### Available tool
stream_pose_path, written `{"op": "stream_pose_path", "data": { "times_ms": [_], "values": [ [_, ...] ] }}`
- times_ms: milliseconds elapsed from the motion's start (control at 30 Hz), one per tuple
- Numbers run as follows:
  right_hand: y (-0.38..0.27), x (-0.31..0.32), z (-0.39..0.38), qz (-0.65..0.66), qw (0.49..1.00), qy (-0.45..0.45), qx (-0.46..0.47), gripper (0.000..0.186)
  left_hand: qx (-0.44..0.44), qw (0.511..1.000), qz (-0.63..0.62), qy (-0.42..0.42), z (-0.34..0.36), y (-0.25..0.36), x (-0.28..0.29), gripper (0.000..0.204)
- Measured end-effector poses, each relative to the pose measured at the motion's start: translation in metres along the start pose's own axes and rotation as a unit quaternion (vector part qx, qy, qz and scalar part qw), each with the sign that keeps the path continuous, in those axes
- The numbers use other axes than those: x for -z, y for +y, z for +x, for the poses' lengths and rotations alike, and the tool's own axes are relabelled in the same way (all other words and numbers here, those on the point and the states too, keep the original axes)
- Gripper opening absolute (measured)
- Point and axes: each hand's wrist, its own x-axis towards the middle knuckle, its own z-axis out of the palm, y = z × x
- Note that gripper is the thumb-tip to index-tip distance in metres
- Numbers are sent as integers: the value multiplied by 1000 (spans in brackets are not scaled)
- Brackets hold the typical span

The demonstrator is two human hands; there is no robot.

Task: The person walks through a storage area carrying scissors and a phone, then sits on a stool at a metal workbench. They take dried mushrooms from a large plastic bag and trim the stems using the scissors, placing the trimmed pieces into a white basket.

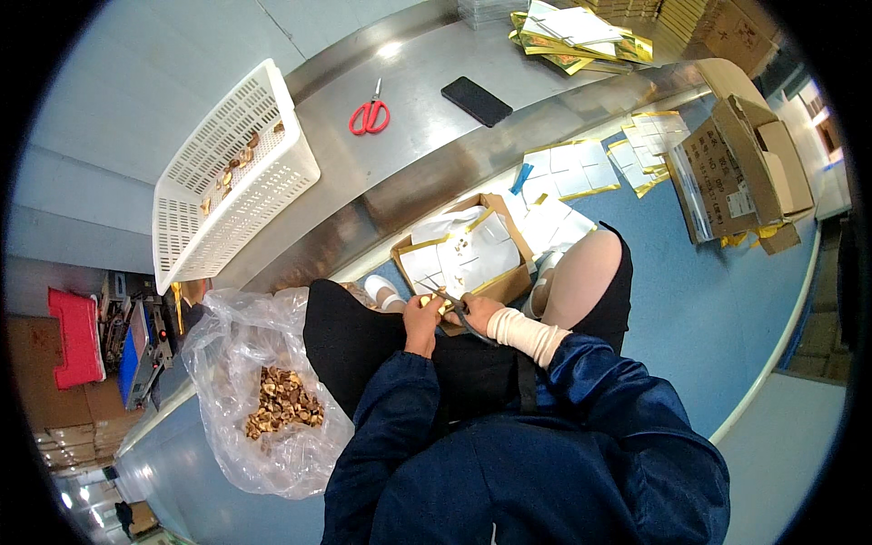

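My right hand (483, 314) is closed on a pair of dark scissors (465, 323), whose blades point up and left past my left fingers. Beside it, my left hand (421, 324) has its fingers pinched together. Small yellow patches show at its fingertips; whether they are finger covers or a held piece I cannot tell. Both hands are over my lap, just at the near edge of an open cardboard box (520, 238). White sheets with yellow edges line that box, and small pale bits (464, 245) lie on them.
At left, a clear plastic bag (222, 409) holds brown and cream dried mushroom pieces (283, 402). A white perforated basket (232, 204) rests by the steel table (413, 73), which bears red-handled scissors (370, 116) and a black phone (477, 101). A carton (727, 177) stands right.
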Motion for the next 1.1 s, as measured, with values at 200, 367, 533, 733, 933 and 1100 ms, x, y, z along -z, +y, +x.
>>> {"op": "stream_pose_path", "data": {
  "times_ms": [200, 367, 533, 733, 933, 1100],
  "values": [
    [8, 7, 8, 61, 998, 10, 1, 60, -23, 994, -110, -17, 8, -1, 2, 21],
    [-1, 17, 7, 179, 980, 80, 32, 49, 18, 948, -305, -94, 7, 10, 8, 38],
    [-7, 5, 12, 307, 946, 57, 91, 43, 39, 885, -415, -209, -3, 11, 2, 39],
    [-5, 4, 16, 407, 912, 24, 48, 38, 15, 905, -372, -207, -17, 8, -15, 42],
    [-14, 19, 6, 491, 869, -53, 19, 28, -26, 918, -380, -114, -9, 23, -4, 43],
    [-14, 33, 10, 563, 826, -32, -4, 29, -16, 946, -301, -119, -6, 25, 7, 40]
  ]
}}
